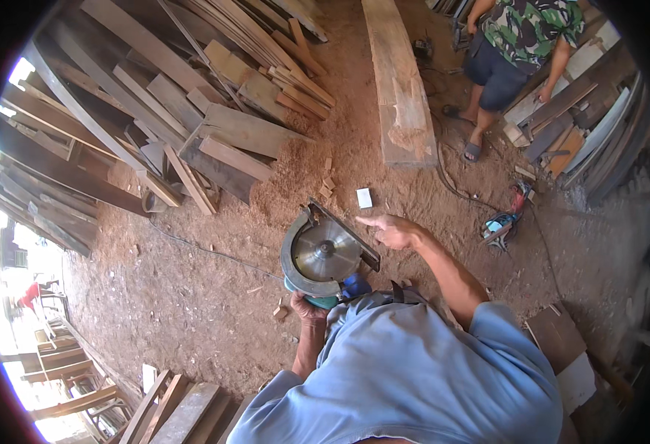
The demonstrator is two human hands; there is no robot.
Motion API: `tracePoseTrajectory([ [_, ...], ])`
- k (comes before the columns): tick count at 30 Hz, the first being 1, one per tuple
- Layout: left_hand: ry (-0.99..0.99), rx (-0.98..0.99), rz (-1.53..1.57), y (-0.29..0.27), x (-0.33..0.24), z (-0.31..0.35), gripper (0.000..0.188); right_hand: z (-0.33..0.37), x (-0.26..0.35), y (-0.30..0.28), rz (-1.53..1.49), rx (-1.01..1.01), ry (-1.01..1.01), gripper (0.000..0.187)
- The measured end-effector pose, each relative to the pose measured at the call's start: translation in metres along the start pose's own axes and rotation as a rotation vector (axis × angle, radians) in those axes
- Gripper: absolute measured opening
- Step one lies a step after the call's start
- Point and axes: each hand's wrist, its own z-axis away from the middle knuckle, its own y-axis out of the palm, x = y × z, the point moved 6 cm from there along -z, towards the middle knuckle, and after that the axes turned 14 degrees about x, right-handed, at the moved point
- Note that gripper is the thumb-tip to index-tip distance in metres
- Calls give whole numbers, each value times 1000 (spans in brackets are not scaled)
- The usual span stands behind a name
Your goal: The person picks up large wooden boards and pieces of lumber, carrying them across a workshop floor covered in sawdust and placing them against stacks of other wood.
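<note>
A circular saw (306, 255) with a teal body is held against my front, its round steel blade (325, 249) facing up and a curved grey guard around the blade's left side. My left hand (309, 305) grips the saw's teal body from below left; part of its fingers is hidden behind the saw. Just right of the saw's flat base plate (366, 251), my right hand (394, 231) is empty, index finger stretched out to the left and the other fingers partly bent. Beyond that fingertip, a small white box (363, 197) lies on the ground.
Stacked boards (169, 96) fill the far left. A long thick plank (401, 89) lies ahead with shavings on it. Another person (499, 59) stands at the far right near a teal and red power tool (503, 222). Cords (214, 251) cross the sawdust-covered ground.
</note>
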Motion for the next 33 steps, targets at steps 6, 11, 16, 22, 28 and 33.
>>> tracePoseTrajectory([
  [6,-4,69,31,-26,-1,-2,28,-16,3,16,55,25,-110,74],
  [11,-32,149,48,-22,5,0,21,-20,-20,25,176,-103,56,73],
  [16,-71,77,77,-25,8,-2,22,-2,-4,13,231,-94,177,68],
  [22,-108,107,93,-14,-3,-1,18,-20,-14,22,261,-124,102,47],
  [28,-211,99,55,-15,-23,-13,15,-48,-36,36,100,-86,181,36],
  [33,-255,77,-31,-23,-62,-30,9,-51,22,26,306,-314,80,38],
])
